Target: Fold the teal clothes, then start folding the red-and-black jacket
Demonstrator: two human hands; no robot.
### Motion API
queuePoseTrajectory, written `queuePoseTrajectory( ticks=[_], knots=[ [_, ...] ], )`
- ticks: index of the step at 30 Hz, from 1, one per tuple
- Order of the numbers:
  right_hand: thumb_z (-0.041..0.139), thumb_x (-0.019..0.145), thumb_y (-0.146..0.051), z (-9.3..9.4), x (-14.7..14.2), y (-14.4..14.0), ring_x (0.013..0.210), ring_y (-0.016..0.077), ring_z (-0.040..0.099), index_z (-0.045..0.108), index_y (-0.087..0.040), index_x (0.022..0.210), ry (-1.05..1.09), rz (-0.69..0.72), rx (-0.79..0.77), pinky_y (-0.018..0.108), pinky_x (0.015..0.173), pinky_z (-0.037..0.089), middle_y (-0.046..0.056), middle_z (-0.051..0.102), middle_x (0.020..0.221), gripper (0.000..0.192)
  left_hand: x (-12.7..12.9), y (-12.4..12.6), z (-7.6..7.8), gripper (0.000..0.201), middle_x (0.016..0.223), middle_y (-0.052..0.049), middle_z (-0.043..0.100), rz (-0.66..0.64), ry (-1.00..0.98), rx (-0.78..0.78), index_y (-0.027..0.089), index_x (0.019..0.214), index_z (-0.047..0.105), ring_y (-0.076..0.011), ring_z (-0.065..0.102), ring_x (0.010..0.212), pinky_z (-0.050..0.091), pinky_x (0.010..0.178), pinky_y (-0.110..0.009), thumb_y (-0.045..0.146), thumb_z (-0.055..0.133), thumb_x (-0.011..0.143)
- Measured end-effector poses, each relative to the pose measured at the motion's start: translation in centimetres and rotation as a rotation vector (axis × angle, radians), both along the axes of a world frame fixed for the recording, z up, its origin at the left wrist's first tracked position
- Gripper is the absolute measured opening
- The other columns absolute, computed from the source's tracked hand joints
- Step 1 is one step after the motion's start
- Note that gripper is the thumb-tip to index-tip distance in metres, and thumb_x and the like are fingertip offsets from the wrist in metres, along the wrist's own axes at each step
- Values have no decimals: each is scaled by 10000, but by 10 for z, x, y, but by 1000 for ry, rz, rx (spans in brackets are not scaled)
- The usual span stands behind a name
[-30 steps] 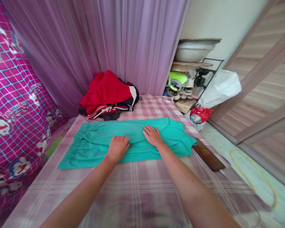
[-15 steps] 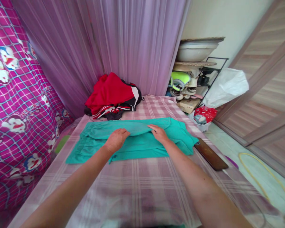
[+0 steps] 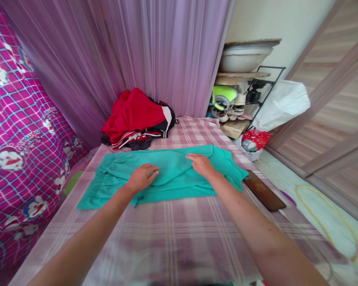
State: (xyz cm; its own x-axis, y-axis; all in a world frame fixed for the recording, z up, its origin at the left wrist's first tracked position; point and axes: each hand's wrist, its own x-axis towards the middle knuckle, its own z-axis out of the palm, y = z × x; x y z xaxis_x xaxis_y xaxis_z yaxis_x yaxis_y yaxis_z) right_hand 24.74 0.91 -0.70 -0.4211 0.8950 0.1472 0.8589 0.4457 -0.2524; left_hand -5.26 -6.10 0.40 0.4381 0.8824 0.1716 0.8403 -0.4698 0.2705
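Observation:
Folded teal trousers [image 3: 173, 171] lie across the bed, their gathered elastic waist to the left and a short drawstring at the near edge. My left hand [image 3: 142, 176] is over the waist half, fingers curled toward the thumb, with a little teal cloth showing between them. Resting on the upper layer further right, my right hand [image 3: 200, 163] has its fingers stretched out. The top flap lies over the lower layer, with loose creases between and below my hands.
Red and black clothes [image 3: 137, 115] are heaped at the back left by a purple curtain [image 3: 161, 51]. A brown phone [image 3: 264, 190] with a cable lies right of the trousers. Beyond the plaid bed sheet [image 3: 173, 234] stands a rack [image 3: 261, 104] with shoes and basins.
The raised edge of the trousers' top flap has come down toward me and now lies flatter. My left hand has shifted slightly left; my right hand has flattened on the cloth.

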Motion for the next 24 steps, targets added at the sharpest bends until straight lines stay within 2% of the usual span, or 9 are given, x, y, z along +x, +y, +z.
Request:
queuePoseTrajectory(
  ticks=[2,5,7,9,12,14,18,22,24],
  knots=[
    [396,937,-151,13,-22,2,1320,187,549,618,-232,1386,62,4,50,360,1161,371,26,595,1444,507,2,11,3,485,1355,-116,646,69,71,19,200,1347,628,-247,566,1274,397,1126,-426,436,374,1007],
    [388,999,-272,20,-61,1,1373,211,488,569,-209,1430,109,56,118,410,1183,325,67,555,1485,472,15,15,-4,599,1604,-115,391,172,201,-56,253,1505,458,-325,332,1480,239,1194,-588,542,398,984],
    [389,1019,-349,13,-80,-3,1441,233,395,501,-238,1482,75,50,103,485,1212,244,71,481,1547,490,26,9,-14,732,1661,-117,256,191,260,-135,271,1573,320,-360,205,1527,173,1179,-675,640,412,947],
    [382,1025,-439,-1,-90,-7,1488,264,306,441,-273,1520,1,8,6,561,1213,185,71,396,1602,526,33,1,-26,840,1678,-123,187,195,294,-179,269,1599,237,-374,144,1540,142,1169,-708,708,427,908],
    [326,1027,-526,-20,-90,-11,1511,280,250,390,-288,1547,-75,-59,-130,591,1201,174,75,321,1639,576,37,-8,-36,885,1686,-112,143,230,307,-185,279,1603,214,-384,97,1545,118,1163,-724,746,430,883],
    [300,1029,-536,-25,-87,-11,1513,274,243,378,-292,1553,-86,-69,-149,581,1202,174,72,309,1645,583,37,-9,-36,887,1690,-106,123,237,291,-207,287,1605,199,-382,79,1548,113,1158,-733,754,416,883],
    [287,1031,-529,-23,-86,-11,1512,272,245,391,-289,1548,-99,-62,-142,574,1203,166,71,312,1643,580,35,4,-24,776,1682,-88,178,258,212,-314,285,1587,273,-350,143,1545,160,1162,-714,712,304,940],
    [260,1033,-534,-22,-88,-11,1518,265,228,378,-303,1554,-124,-69,-145,570,1206,152,61,300,1649,582,20,27,-12,704,1661,-87,265,384,194,-192,241,1558,362,-296,200,1537,150,1213,-618,634,253,984],
    [250,1034,-535,-24,-88,-11,1521,267,222,362,-308,1562,-140,-69,-154,570,1207,149,61,290,1653,586,3,35,-12,709,1670,-86,236,470,232,-176,251,1564,350,-312,173,1542,103,1210,-645,640,279,975]
  ],
)
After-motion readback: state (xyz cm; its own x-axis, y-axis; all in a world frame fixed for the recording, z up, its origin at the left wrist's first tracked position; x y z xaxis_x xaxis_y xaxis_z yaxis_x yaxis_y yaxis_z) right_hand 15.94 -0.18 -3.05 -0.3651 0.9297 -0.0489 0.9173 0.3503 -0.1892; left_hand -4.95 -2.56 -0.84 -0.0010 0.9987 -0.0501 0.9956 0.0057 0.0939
